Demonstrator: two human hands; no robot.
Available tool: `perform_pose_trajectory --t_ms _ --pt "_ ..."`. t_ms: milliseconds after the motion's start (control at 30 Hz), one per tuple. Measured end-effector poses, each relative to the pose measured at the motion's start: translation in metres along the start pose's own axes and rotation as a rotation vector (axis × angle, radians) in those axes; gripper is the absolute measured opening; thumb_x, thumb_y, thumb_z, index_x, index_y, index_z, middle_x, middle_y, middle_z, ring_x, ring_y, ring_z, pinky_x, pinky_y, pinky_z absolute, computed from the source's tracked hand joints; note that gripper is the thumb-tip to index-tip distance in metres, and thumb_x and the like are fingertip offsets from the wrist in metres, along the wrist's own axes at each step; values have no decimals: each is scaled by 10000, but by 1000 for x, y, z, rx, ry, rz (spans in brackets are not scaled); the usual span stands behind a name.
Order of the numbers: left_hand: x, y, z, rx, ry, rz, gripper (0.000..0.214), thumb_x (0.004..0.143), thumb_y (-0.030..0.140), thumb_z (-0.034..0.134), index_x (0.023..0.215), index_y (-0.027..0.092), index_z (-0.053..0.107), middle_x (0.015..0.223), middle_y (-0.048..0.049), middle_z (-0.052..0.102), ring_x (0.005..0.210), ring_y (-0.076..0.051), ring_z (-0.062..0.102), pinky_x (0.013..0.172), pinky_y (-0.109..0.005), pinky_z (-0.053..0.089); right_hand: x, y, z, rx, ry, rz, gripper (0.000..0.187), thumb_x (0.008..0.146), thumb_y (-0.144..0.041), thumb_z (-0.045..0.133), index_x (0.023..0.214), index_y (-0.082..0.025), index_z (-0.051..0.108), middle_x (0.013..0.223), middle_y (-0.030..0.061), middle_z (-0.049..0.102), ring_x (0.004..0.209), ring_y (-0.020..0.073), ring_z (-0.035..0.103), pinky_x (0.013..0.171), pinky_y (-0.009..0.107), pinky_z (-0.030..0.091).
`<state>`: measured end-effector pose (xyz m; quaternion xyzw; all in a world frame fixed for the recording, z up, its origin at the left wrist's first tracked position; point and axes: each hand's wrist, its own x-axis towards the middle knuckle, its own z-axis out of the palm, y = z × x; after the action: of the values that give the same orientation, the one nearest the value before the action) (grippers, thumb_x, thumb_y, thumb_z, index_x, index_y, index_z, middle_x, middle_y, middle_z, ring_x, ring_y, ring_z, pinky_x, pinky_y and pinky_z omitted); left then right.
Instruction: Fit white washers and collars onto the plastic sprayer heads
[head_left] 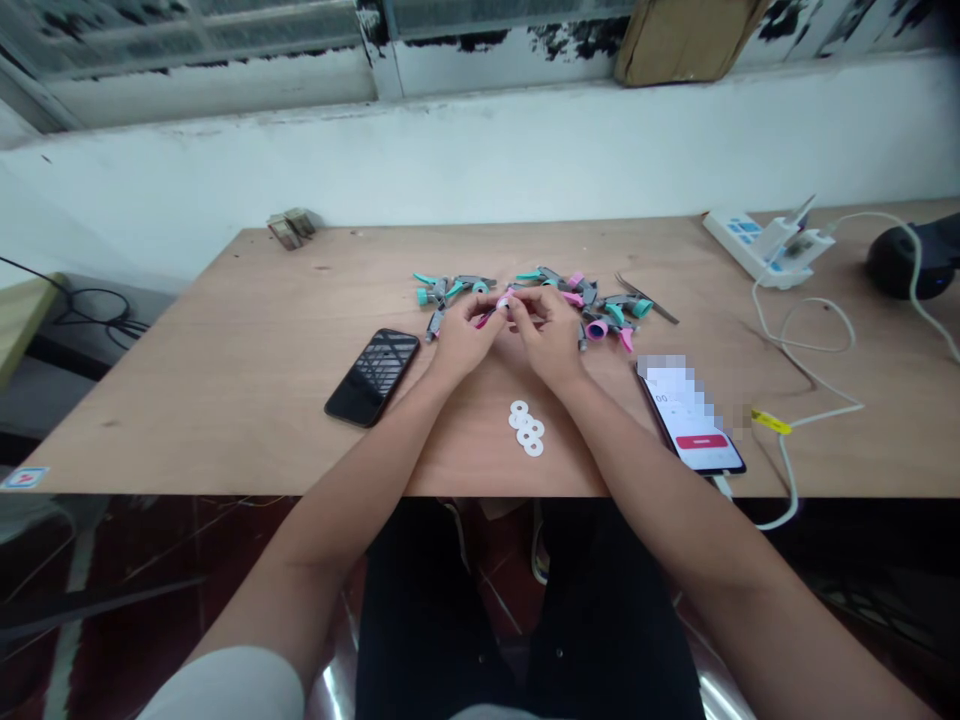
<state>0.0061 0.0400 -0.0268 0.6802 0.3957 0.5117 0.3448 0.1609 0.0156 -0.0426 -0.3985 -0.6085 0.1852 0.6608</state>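
Big picture first: I'm at a plywood table under a white-painted sill, where a cardboard parcel leans with its contents out of sight. Far right, a white power strip has adapters plugged in, and a white cable loops across the wood beside a round black device. Two phones flank me: a black phone on my left, and on my right a lit phone showing a red button. Mid-table, a loose scatter of grey, teal and pink spray nozzle parts spreads on both sides of my hands, with steel tweezers at its right end. Nearer me lies an overlapping run of white washers. Now the action: my left hand and right hand come together at the fingertips, pinching a white washer and a pink nozzle piece above the table.
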Motion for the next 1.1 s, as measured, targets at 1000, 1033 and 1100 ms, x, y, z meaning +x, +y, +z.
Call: perform_pose_trajectory --t_ms 1000,1033,1100 --pt "-7 14 -1 183 -17 140 282 990 259 667 1205 272 848 1216 -26 852 1095 -230 811 1031 -384 656 2 -4 0 -93 18 -26 265 993 -504 702 947 -253 773 961 59 770 866 203 737 767 358 677" --pt "-7 15 -1 184 -10 135 281 981 246 669 1193 270 852 1210 -27 854 1093 -230 811 1031 -383 657 2 -3 0 -86 16 -20 274 992 -514 702 952 -251 771 964 60 771 857 203 738 762 359 677" --pt "-7 17 0 172 4 123 284 964 227 673 1181 255 854 1200 -36 855 1092 -230 810 1028 -380 660 1 -2 1 -67 7 -8 294 984 -537 709 971 -249 767 983 65 770 855 206 743 760 364 677"
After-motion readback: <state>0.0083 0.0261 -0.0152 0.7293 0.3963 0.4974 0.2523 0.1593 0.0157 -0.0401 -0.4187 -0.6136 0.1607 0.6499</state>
